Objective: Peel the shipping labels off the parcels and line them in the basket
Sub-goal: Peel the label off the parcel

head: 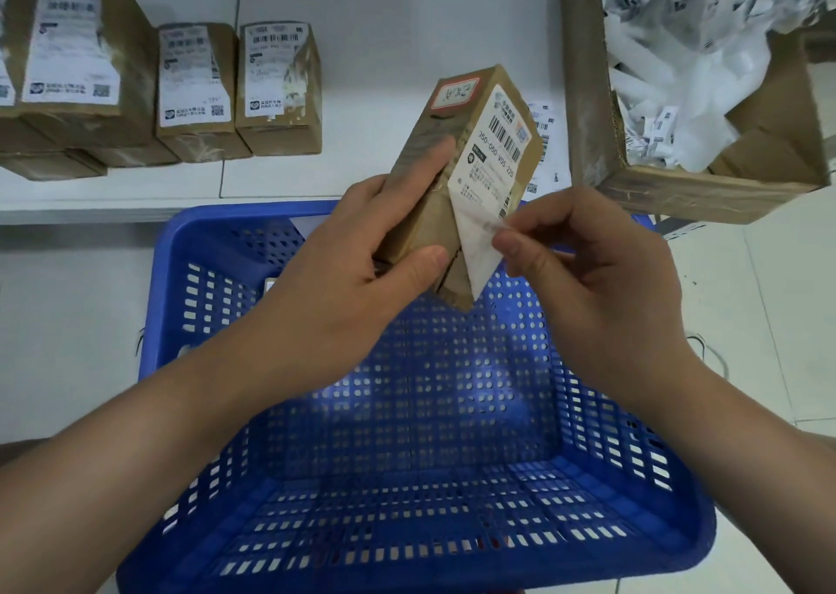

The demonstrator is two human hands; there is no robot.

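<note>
Right, I've got a brown parcel (429, 195) held up over the blue basket (407, 412), tilted so its top end leans away to the right. My left hand (362, 276) grips it from the side, fingers wrapped over the cardboard face and thumb pressed across the near end. On the parcel's right face sits the white shipping label (488, 172), barcodes and printed numbers showing, and its lower part is already lifted off the cardboard and hangs down as a loose flap. My right hand (597, 286) pinches that flap's edge between thumb and forefinger, other fingers curled loosely behind.

Below, the perforated basket stands on the floor against a white shelf (384, 28). Something pale lies at its far left corner, mostly hidden by my arm; I cannot tell what it is.

Up on the shelf, far left, a row of labelled parcels (194, 91) waits side by side, labels facing up. To the right an open cardboard box (678, 186) is heaped with crumpled white label scraps (687, 50). A few loose labels (547, 141) lie on the shelf just beside that box, behind the held parcel.
</note>
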